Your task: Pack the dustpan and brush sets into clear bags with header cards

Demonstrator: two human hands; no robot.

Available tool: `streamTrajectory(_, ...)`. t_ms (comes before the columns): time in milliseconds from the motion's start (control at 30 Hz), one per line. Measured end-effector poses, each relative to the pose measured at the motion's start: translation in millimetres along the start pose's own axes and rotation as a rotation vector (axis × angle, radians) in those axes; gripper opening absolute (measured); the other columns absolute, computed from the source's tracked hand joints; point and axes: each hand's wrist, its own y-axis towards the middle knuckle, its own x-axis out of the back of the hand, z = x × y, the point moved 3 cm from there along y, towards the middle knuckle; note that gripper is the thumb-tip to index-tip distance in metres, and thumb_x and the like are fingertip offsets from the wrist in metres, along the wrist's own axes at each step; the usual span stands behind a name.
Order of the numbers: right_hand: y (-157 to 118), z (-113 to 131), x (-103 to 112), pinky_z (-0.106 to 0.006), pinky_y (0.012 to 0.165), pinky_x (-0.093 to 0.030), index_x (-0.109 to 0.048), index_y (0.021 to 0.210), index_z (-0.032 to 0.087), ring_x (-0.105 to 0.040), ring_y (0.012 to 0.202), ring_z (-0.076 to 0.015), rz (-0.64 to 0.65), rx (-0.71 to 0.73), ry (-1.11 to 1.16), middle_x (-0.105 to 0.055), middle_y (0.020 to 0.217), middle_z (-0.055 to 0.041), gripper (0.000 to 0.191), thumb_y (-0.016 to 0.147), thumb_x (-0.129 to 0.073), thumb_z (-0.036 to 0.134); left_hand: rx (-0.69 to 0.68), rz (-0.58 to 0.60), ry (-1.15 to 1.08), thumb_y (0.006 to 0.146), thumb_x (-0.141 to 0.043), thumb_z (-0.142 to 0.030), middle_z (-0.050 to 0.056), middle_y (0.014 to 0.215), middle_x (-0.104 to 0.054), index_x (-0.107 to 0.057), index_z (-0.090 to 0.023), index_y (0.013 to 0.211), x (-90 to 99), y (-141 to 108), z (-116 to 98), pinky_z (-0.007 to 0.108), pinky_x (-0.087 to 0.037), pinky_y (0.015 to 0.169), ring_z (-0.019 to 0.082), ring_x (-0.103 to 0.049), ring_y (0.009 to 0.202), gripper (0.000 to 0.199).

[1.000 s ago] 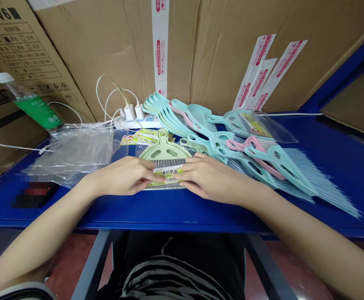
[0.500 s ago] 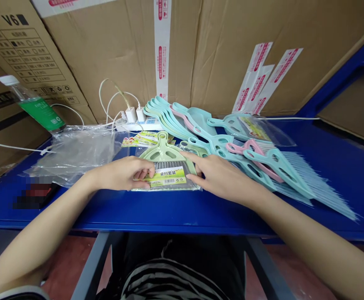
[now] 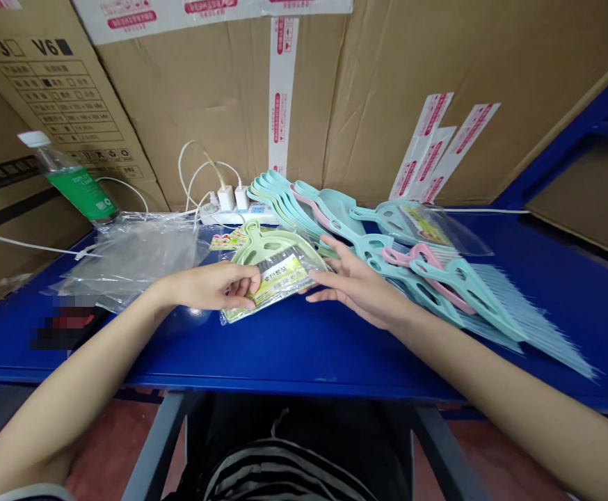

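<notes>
1. While the left hand (image 3: 225, 287) pinches the near-left edge of a wrapped dustpan set (image 3: 280, 271) between thumb and curled fingers, the right hand (image 3: 350, 282) stands loosely spread at the set's 3 o'clock side; whether its fingertips touch the wrapping, I cannot tell.
2. Taken as the clock's centre, the set lies askew between the two hands, a light-green pan with a dark-bristled brush and a yellow-and-white label under clear film, its handle pointing towards 11 o'clock.
3. Close by at 11 o'clock are printed cards (image 3: 227, 241), partly hidden behind the pan; beyond them, a white power strip (image 3: 249, 214) holds plugs and cables.
4. Near 12 o'clock, nested dustpans (image 3: 286, 202) lean in a fanned row.
5. Around 3 o'clock, blue and pink brushes (image 3: 484, 296) overlap in a heap, with a bagged blue dustpan (image 3: 395, 221) at 2.
6. Clear plastic bags (image 3: 140, 254) lie at 9 o'clock, and a green-labelled bottle (image 3: 83, 191) tilts at 10.
7. Blue tabletop (image 3: 283, 365) shows at 6 o'clock; cardboard (image 3: 220, 104) rises behind everything at 12.
</notes>
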Motion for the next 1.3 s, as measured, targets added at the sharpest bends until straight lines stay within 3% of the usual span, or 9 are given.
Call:
streamTrajectory(133,-1,-9,-12,-0.031,0.075,-0.064,-0.059,0.12,0.022,-0.07,0.088,-0.0178,0.045,-0.059,0.203,-0.071,0.108,-0.0061,0.043,0.079,-0.068,0.017,-0.028,0.032,-0.003,0.086,-0.059,-0.033,-0.005,0.065,-0.052,-0.05,-0.02,0.077,-5.1,2,-3,0.023,-0.039,0.055,0.01,-0.048,0.058,0.019)
streamTrajectory(233,-1,-6,-8,-0.032,0.071,-0.064,-0.065,0.099,0.022,-0.071,0.083,-0.0183,-0.034,-0.054,0.253,-0.074,0.099,-0.0049,0.024,0.077,-0.068,0.013,-0.063,-0.034,0.07,0.089,-0.057,-0.035,-0.005,0.064,-0.052,-0.051,-0.02,0.078,-4.6,3,-5,0.023,-0.039,0.056,0.01,-0.048,0.057,0.02)
streamTrajectory(433,1,14,19,-0.038,0.071,-0.063,-0.067,0.09,0.021,-0.071,0.089,-0.0231,-0.101,0.004,0.239,-0.076,0.098,-0.0063,0.011,0.08,-0.065,0.018,-0.009,-0.594,0.532,0.089,-0.054,-0.049,0.011,0.102,-0.058,-0.059,-0.017,0.101,14.5,0,3,0.042,-0.046,0.088,0.025,-0.054,0.098,0.035)
streamTrajectory(533,2,20,28,-0.038,0.079,-0.061,-0.067,0.093,0.022,-0.071,0.096,-0.0231,-0.117,0.02,0.223,-0.076,0.101,-0.006,0.009,0.084,-0.063,0.023,0.065,-0.729,0.569,0.089,-0.049,-0.058,0.019,0.127,-0.052,-0.05,-0.015,0.126,18.5,-2,9,0.052,-0.041,0.1,0.033,-0.048,0.119,0.057)
streamTrajectory(700,1,23,31,-0.038,0.083,-0.06,-0.065,0.092,0.022,-0.072,0.095,-0.0232,-0.187,-0.012,0.187,-0.076,0.095,-0.0064,0.013,0.091,-0.059,0.033,0.142,-0.555,0.281,0.093,-0.044,-0.054,0.002,0.08,-0.062,-0.049,-0.017,0.126,17.8,2,18,0.034,-0.05,0.071,0.019,-0.059,0.073,0.049)
streamTrajectory(867,1,28,46,-0.034,0.073,-0.061,-0.062,0.112,0.024,-0.073,0.087,-0.0226,-0.331,0.134,0.091,-0.075,0.091,-0.0035,0.031,0.088,-0.063,0.043,0.071,-0.438,-0.215,0.088,-0.056,-0.049,-0.008,0.057,-0.046,-0.051,-0.021,0.091,16.5,6,22,0.019,-0.033,0.043,0.008,-0.04,0.046,0.029)
streamTrajectory(967,4,25,57,-0.032,0.072,-0.061,-0.055,0.126,0.024,-0.072,0.087,-0.0217,-0.399,0.174,0.022,-0.075,0.092,-0.0032,0.046,0.086,-0.065,0.043,0.096,-0.314,-0.446,0.087,-0.057,-0.054,-0.01,0.046,-0.035,-0.042,-0.023,0.069,9.4,10,22,0.018,-0.022,0.035,0.006,-0.03,0.037,0.039)
streamTrajectory(1133,4,30,61,-0.043,0.091,-0.058,-0.046,0.143,0.028,-0.066,0.113,-0.0271,-0.341,0.308,-0.182,-0.07,0.12,-0.0073,0.059,0.089,-0.056,0.048,0.131,-0.512,-0.681,0.085,-0.063,-0.049,-0.012,0.044,-0.032,-0.044,-0.021,0.069,7.6,12,19,0.015,-0.014,0.032,0.004,-0.022,0.034,0.037)
streamTrajectory(1300,-19,44,50,-0.057,0.112,-0.036,-0.057,0.138,0.028,-0.035,0.144,-0.0328,-0.151,0.43,-0.853,-0.049,0.15,-0.0068,0.052,0.093,-0.047,0.052,0.173,-0.652,-0.785,0.092,-0.057,-0.039,-0.011,0.039,-0.034,-0.042,-0.021,0.067,5.9,15,17,0.013,-0.015,0.033,0.003,-0.02,0.033,0.034)
